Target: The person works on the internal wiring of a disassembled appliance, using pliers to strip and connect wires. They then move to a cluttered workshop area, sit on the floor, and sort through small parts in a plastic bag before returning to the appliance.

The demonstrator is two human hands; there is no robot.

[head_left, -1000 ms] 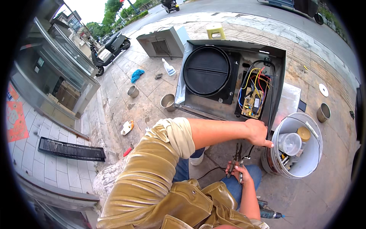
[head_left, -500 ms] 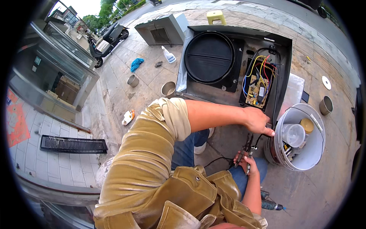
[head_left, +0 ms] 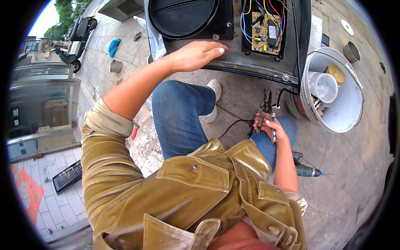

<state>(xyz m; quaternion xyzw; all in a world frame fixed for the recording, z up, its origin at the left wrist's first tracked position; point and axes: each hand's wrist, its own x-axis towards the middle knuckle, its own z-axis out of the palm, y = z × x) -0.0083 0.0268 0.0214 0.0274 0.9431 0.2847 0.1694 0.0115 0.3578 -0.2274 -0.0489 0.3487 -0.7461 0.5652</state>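
My left hand [head_left: 202, 56] rests palm down along the near rim of an opened metal appliance housing [head_left: 233, 71], fingers stretched out and holding nothing. Inside that housing sit a round black fan cover [head_left: 183, 16] and a tan circuit board [head_left: 266, 33] with coloured wires. Over my right knee, my right hand [head_left: 273, 128] is closed around the handles of metal pliers [head_left: 266, 106], jaws pointing toward the housing. A black cable [head_left: 283, 92] bends down from the housing's corner beside the pliers. Another black cord [head_left: 233, 125] runs over the ground to that hand.
A white bucket [head_left: 346, 116] with plastic tubs stands right of the housing. Behind it is a metal cup [head_left: 351, 52]. A cordless drill [head_left: 307, 171] lies by my right forearm. To the left are another cup [head_left: 116, 66], a blue cloth [head_left: 113, 48] and a parked scooter [head_left: 77, 46].
My left hand has gone from the housing's right corner by the bucket to its near left rim. My right hand still grips the pliers. The whole view has shifted.
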